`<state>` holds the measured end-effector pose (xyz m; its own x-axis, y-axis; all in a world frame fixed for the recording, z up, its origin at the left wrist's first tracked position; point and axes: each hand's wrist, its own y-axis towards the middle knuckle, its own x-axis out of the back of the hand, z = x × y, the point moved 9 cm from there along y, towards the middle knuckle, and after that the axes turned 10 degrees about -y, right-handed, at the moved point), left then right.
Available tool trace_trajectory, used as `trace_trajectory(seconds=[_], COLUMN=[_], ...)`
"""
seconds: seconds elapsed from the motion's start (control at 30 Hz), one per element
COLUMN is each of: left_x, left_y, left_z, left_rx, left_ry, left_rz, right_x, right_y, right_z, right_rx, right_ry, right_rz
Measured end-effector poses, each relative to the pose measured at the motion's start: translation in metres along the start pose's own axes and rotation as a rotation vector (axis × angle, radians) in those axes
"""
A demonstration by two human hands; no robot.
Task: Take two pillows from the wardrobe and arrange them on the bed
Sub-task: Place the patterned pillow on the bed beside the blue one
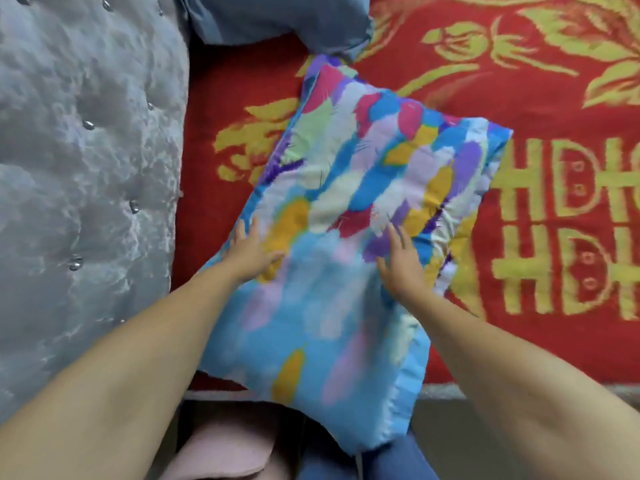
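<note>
grey padded headboard [86,161] with shiny buttons on the left; red blanket [540,344] with yellow flowers and letters spread flat; pink cloth [221,452] at the bottom edge; blue jeans [325,462] beside the pink cloth

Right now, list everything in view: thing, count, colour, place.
multicoloured pillow: one, blue with pink, yellow, purple and white strokes, lying askew on the blanket, its near end hanging past the bed edge.
blue-grey pillow: one, at the top, on the blanket beside the headboard.
blanket: one, red with a yellow pattern, covering the bed.
headboard: one, grey, tufted with shiny buttons, on the left.
pink cloth: one, bottom, below the bed edge.
left hand: flat on the multicoloured pillow's left side.
right hand: flat on its right side.
</note>
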<state>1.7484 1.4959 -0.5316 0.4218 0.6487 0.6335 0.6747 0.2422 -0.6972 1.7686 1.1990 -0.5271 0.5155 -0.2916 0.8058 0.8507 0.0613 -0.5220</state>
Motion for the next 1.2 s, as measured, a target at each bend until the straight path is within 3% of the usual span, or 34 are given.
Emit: trace_trajectory(seconds=[0.07, 0.13, 0.23, 0.3, 0.53, 0.73, 0.83, 0.97, 1.07, 1.2], left_x=[-0.010, -0.011, 0.000, 0.014, 0.060, 0.138, 0.157, 0.130, 0.090, 0.064], left_y=[0.017, 0.032, 0.052, 0.057, 0.014, -0.003, 0.020, 0.058, 0.055, 0.027], left_z=[0.010, 0.020, 0.027, 0.025, -0.014, 0.000, 0.032, 0.077, 0.103, 0.110], left_rx=[0.050, 0.107, 0.153, 0.155, -0.043, -0.074, 0.006, 0.227, 0.314, 0.401], left_ry=[0.014, -0.033, -0.229, -0.331, -0.451, -0.652, -0.731, -0.541, -0.427, -0.461], left_rz=[-0.022, -0.062, -0.103, -0.136, -0.427, -0.772, -0.814, -0.557, -0.439, -0.534], right_x=[-0.015, -0.043, -0.069, -0.067, -0.034, 0.070, 0.089, 0.034, 0.000, -0.040], right_y=[-0.018, -0.032, -0.023, -0.012, -0.006, 0.064, 0.112, 0.130, 0.112, 0.069], right_z=[-0.078, -0.119, -0.111, -0.103, -0.090, -0.018, 0.022, 0.050, 0.046, 0.011], right_rx=[-0.319, -0.549, -0.563, -0.536, -0.540, -0.311, -0.242, -0.226, -0.158, -0.368], right_ry=[0.131, 0.316, 0.894, 1.017, 1.052, 0.932, 0.874, 0.568, 0.399, 0.546], right_rz=[-0.058, -0.006, -0.038, -0.093, -0.270, -0.464, -0.328, 0.158, 0.152, 0.213])
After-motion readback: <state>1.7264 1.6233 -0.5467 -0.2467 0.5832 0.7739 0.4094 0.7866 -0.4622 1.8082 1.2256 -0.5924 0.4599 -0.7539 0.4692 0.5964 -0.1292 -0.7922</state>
